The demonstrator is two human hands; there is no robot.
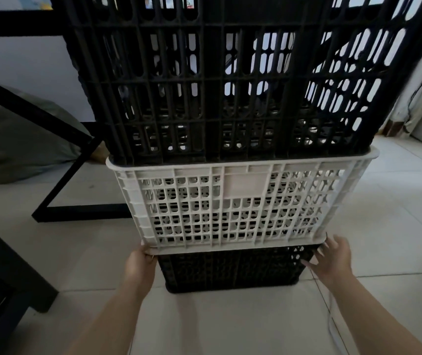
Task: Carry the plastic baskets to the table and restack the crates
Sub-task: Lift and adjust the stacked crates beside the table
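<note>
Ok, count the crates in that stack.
3. The bottom black crate stands on the floor, the white crate sits on it, and the top black crate sits on the white one. Others nested inside may be hidden.

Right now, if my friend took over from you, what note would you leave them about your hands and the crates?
Left hand: grips the lower left corner of the white crate.
Right hand: open, fingers spread at the lower right corner, no grip yet.
Crates: three stacked on the floor. The white crate sits on the bottom black crate, and the top black crate rests in it.
Done: nothing lifted yet.
Left: close the right hand, lift, carry to the table, restack.
</note>
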